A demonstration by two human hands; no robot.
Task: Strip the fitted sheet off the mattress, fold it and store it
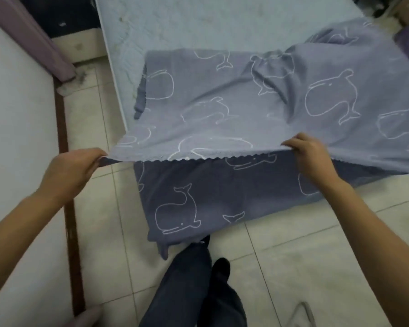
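Left hand [77, 169] and right hand [311, 156] pinch the fitted sheet's [222, 107] scalloped edge — stretched between them, over the mattress [175, 22] corner, tiled floor [293, 267] below.

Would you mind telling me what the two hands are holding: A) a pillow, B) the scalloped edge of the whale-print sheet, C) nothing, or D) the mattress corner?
B: the left hand and the right hand each pinch the sheet along its scalloped edge, which runs stretched between them.

Whale-print blue sheet [222, 109] — lifted edge, draped over bare mattress [175, 24]
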